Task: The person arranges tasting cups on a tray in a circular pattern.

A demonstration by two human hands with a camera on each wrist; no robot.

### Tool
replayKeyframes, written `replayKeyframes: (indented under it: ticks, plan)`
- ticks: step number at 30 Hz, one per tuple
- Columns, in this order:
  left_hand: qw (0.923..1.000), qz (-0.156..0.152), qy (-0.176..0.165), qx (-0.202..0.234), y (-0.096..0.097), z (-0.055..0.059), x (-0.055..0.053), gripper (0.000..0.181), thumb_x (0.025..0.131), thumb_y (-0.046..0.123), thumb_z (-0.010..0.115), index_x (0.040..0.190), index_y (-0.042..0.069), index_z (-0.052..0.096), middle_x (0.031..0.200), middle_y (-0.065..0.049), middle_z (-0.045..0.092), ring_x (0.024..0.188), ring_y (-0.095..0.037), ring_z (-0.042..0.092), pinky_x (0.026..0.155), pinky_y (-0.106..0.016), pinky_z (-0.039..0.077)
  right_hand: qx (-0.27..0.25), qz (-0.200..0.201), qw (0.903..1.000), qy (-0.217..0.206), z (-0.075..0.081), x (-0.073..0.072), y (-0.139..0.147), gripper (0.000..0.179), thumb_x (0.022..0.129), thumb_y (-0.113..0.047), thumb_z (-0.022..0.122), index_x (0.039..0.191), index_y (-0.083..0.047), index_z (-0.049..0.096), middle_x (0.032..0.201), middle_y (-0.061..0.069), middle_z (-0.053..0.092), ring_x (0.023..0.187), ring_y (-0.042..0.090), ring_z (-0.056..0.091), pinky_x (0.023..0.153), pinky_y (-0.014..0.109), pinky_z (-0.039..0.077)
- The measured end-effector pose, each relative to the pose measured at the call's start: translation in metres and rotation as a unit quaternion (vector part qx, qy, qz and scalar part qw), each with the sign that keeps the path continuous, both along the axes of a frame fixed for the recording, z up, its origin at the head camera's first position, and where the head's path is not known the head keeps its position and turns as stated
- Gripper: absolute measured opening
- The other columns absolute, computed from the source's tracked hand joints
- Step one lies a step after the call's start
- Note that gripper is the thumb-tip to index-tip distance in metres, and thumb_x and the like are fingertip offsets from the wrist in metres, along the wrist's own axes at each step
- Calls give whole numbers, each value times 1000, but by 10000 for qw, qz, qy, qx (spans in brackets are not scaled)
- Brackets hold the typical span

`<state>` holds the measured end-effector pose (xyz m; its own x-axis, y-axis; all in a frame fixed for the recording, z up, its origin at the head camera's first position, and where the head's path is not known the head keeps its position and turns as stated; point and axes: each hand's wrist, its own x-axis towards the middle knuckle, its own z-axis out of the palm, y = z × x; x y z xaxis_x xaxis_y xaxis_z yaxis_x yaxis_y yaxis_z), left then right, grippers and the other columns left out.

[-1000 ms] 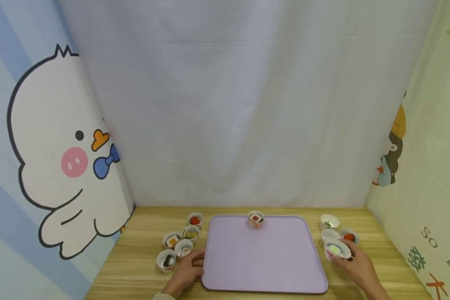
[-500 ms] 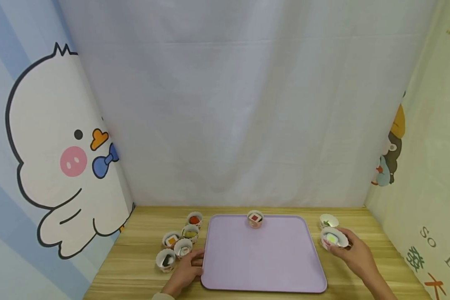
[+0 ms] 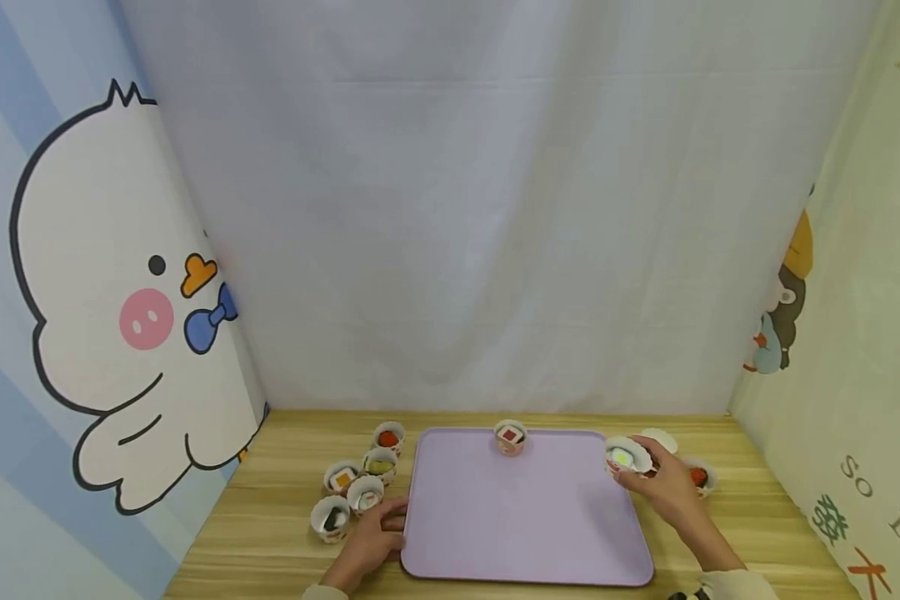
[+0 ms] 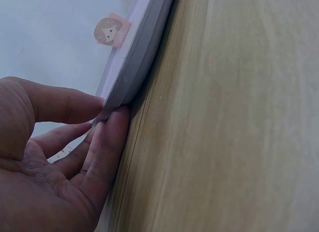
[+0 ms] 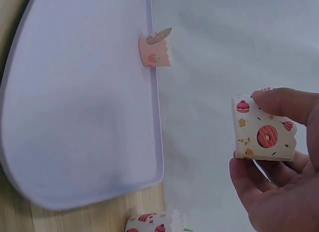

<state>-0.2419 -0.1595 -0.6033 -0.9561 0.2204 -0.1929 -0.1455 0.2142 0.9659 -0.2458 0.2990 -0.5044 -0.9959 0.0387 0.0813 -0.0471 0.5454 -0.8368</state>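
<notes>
My right hand grips a baking cup by its side, above the far right edge of the lilac tray. A white piece with a yellow-green centre lies inside the cup. In the right wrist view, thumb and fingers pinch this donut-printed cup, lifted clear of the tray. My left hand pinches the tray's left rim; the left wrist view has the thumb on the rim and fingers under it. A pink baking cup stands at the tray's far edge, holding a white piece with a red centre.
Left of the tray stand several filled cups, including one with red filling and one with a dark-and-white piece. Right of it, another red-filled cup and a pale cup are partly hidden by my right hand. A curtain hangs behind.
My right hand has lifted the cup and carried it leftward and away from me, from the right-hand cups to over the tray's edge. The left hand stays at the tray.
</notes>
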Motion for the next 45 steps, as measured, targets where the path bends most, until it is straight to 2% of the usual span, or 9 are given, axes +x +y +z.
replayKeyframes:
  ticks: [4, 8, 16, 23, 29, 37, 45]
  plan:
    - [10000, 26, -24, -54, 0, -1, 0, 69, 76, -11, 58, 143, -7, 42, 133, -27, 53, 98, -19, 63, 70, -37, 58, 26, 28, 10000, -12, -2, -8, -13, 66, 82, -15, 77, 140, -1, 47, 124, 25, 60, 107, 31, 63, 73, 22, 53]
    - [10000, 26, 7, -38, 0, -1, 0, 68, 76, -11, 58, 143, -7, 42, 133, -28, 53, 98, -20, 63, 69, -37, 58, 58, 41, 10000, 33, -7, -19, -23, 66, 83, -16, 76, 141, 0, 46, 127, 26, 59, 112, 36, 61, 77, 27, 53]
    - [10000, -3, -6, 21, 1, 2, 1, 69, 75, -12, 58, 142, -7, 43, 132, -27, 54, 97, -18, 63, 69, -37, 58, 263, -174, 9990, 312, -19, -39, -43, 62, 77, -14, 79, 132, 0, 54, 118, 25, 65, 100, 30, 62, 74, 27, 49]
    - [10000, 12, 17, -37, 1, 4, 2, 69, 75, -12, 58, 142, -7, 43, 132, -27, 54, 97, -18, 63, 69, -37, 58, 291, -370, 9989, 53, -30, -51, -59, 61, 75, -13, 79, 131, -2, 56, 121, 23, 64, 103, 31, 59, 78, 32, 47]
    - [10000, 25, -8, -19, 1, 4, 2, 69, 75, -12, 58, 142, -7, 43, 132, -27, 54, 97, -19, 63, 69, -38, 59, 333, -444, 9984, 73, -38, -61, -71, 61, 74, -12, 79, 129, 0, 57, 122, 24, 63, 105, 34, 59, 85, 42, 48]
    - [10000, 25, -26, -71, 1, 3, 1, 69, 75, -11, 58, 142, -6, 43, 131, -25, 54, 95, -17, 63, 68, -38, 58, 296, -505, 9982, 92, -51, -75, -86, 61, 73, -11, 79, 129, 2, 57, 119, 25, 64, 102, 34, 60, 86, 48, 48]
    - [10000, -2, -5, -36, 0, 5, 3, 70, 76, -11, 57, 143, -7, 41, 131, -27, 54, 95, -19, 64, 68, -39, 59, 221, -569, 9981, 3, -64, -85, -91, 59, 73, -8, 78, 128, 1, 57, 121, 24, 64, 104, 34, 59, 87, 45, 47]
